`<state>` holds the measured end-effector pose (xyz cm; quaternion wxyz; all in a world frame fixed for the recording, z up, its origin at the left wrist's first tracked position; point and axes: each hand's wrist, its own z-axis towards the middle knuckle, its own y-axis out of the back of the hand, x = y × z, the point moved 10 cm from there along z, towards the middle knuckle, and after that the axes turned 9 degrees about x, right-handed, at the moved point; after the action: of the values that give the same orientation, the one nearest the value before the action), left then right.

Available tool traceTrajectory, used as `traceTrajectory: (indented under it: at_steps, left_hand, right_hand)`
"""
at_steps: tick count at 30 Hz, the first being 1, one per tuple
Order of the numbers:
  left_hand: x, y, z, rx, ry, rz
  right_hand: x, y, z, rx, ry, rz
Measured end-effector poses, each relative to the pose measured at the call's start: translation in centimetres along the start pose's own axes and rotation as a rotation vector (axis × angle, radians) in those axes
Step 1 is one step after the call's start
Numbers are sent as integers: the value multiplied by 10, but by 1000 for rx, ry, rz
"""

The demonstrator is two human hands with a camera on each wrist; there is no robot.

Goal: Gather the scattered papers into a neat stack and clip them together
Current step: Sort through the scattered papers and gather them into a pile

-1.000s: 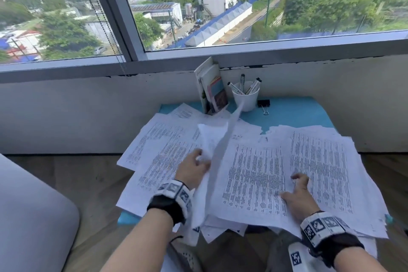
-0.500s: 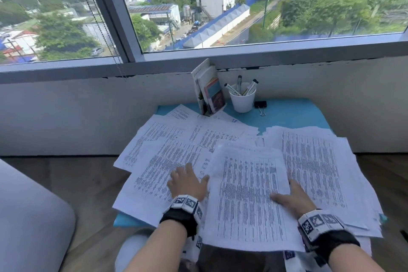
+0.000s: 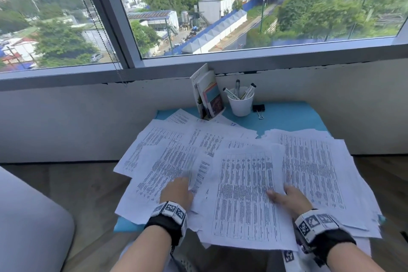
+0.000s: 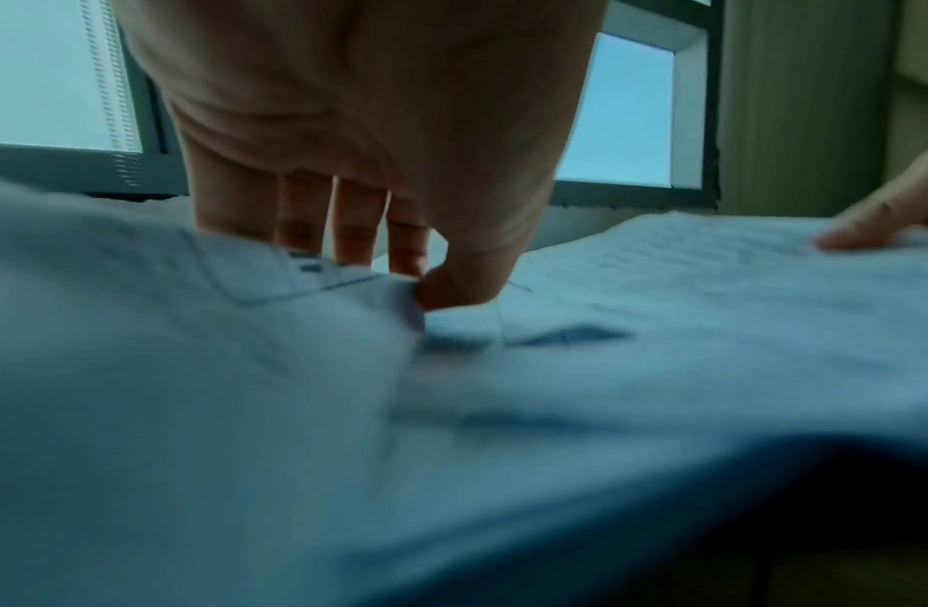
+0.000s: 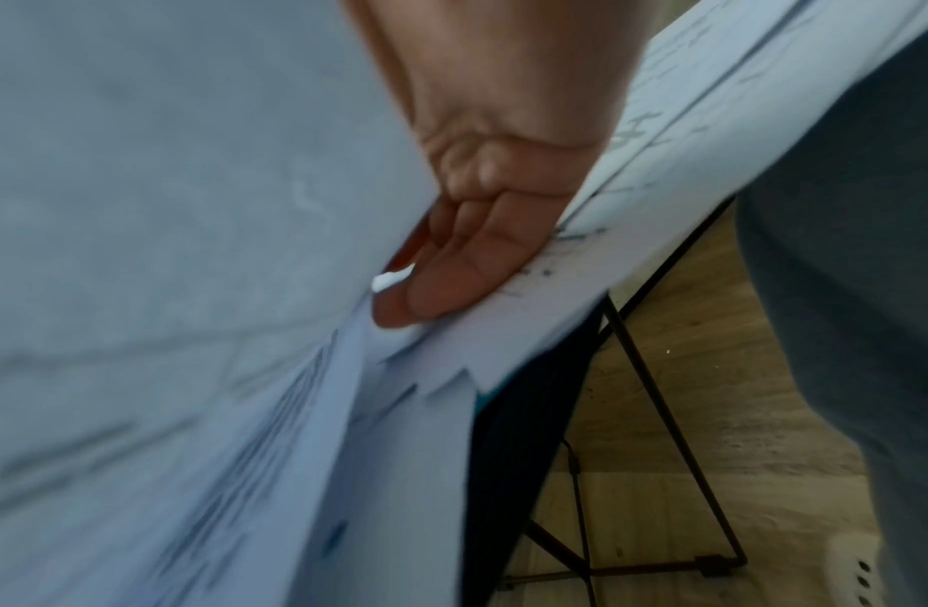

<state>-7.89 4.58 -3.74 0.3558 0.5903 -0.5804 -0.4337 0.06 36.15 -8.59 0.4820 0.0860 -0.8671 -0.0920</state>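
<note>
Printed white papers (image 3: 176, 152) lie scattered over a small blue table (image 3: 287, 117). A gathered pile (image 3: 245, 194) sits at the front centre, and more sheets (image 3: 313, 168) spread to its right. My left hand (image 3: 187, 182) pinches the near edge of one loose sheet left of the pile; in the left wrist view the thumb presses that sheet (image 4: 295, 287) against the fingers (image 4: 358, 230) behind it. My right hand (image 3: 278, 194) grips the pile's right edge, thumb on top and fingers (image 5: 451, 263) curled underneath. A black binder clip (image 3: 258, 108) lies at the back.
A white cup of pens (image 3: 240, 104) and a few upright booklets (image 3: 208, 93) stand at the table's back by the wall under the window. A grey cushion (image 3: 26, 227) is at the left. Sheets overhang the table's front and right edges above wooden floor (image 5: 685, 410).
My left hand laid a lifted sheet onto the centre pile, rested flat on the left papers, and now pinches a loose sheet's edge there. The right hand stays at the pile's right edge.
</note>
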Motion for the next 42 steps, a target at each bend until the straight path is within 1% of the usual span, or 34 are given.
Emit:
traceTrajectory:
  at_steps: [2, 4, 6, 7, 9, 12, 13, 14, 15, 17, 18, 20, 22, 23, 24, 26, 27, 28, 30, 31, 33, 35, 36, 37, 39, 40, 42]
  left_hand:
    - [1, 24, -11, -116, -1, -186]
    - [-4, 51, -26, -249, -13, -366]
    - [-29, 75, -45, -342, -108, -480]
    - [-49, 81, -53, -349, -174, -488]
    - [-94, 78, -65, -308, -308, -451]
    - [-145, 55, -70, -212, -401, -451]
    - [-157, 47, -71, -182, -429, -467]
    - [-168, 40, -73, -147, -459, -482]
    - [-176, 33, -73, -118, -490, -497]
    - [-183, 27, -76, -60, -548, -554]
    - [-181, 28, -78, -41, -580, -601]
    - [-168, 35, -80, -43, -626, -705]
    - [-139, 39, -75, -83, -586, -759]
    - [-122, 39, -70, -113, -542, -736]
    - [-104, 38, -64, -139, -486, -689]
    - [-67, 28, -47, -148, -342, -574]
    - [-49, 22, -39, -144, -270, -509]
    - [-35, 15, -32, -132, -210, -441]
    - [-16, 0, -22, -66, -135, -325]
    - [-12, -9, -19, -13, -121, -293]
    - [-11, -22, -16, 80, -113, -234]
    - [-12, -30, -16, 122, -103, -151]
    - [-13, -31, -15, 124, -90, -122]
    - [-13, -31, -14, 119, -72, -101]
    - [-16, -28, -10, 99, -39, -73]
    - [-19, -25, -9, 78, -33, -67]
    - [-33, -18, -5, 38, -51, -59]
  right_hand:
    - [-3, 2, 0, 5, -20, -18]
    - [2, 7, -4, -48, -6, -26]
    - [18, 8, -14, -132, 75, -73]
    - [27, 6, -18, -157, 129, -81]
    - [44, -8, -29, -145, 217, 4]
    - [60, -34, -37, 3, 300, 407]
    - [65, -41, -40, 48, 319, 501]
    - [70, -44, -45, 68, 329, 543]
    - [73, -44, -49, 64, 332, 534]
    - [74, -34, -52, -1, 360, 419]
    - [73, -25, -52, -41, 370, 370]
    - [65, 3, -46, -100, 341, 360]
    - [55, 44, -39, -184, 296, 294]
    - [51, 68, -35, -252, 265, 206]
    - [47, 93, -30, -313, 231, 105]
    - [34, 140, -20, -441, 118, -106]
    - [27, 158, -17, -486, 59, -186]
    - [19, 172, -14, -502, -6, -259]
    - [7, 185, -11, -481, -121, -401]
    - [3, 189, -10, -480, -156, -473]
    - [9, 191, -15, -545, -175, -668]
    - [23, 180, -16, -603, -126, -882]
    - [27, 168, -12, -559, -100, -956]
    - [25, 154, -6, -461, -91, -997]
    - [9, 127, 5, -222, -127, -994]
    - [4, 119, 5, -158, -131, -980]
    - [4, 117, 2, -158, -123, -946]
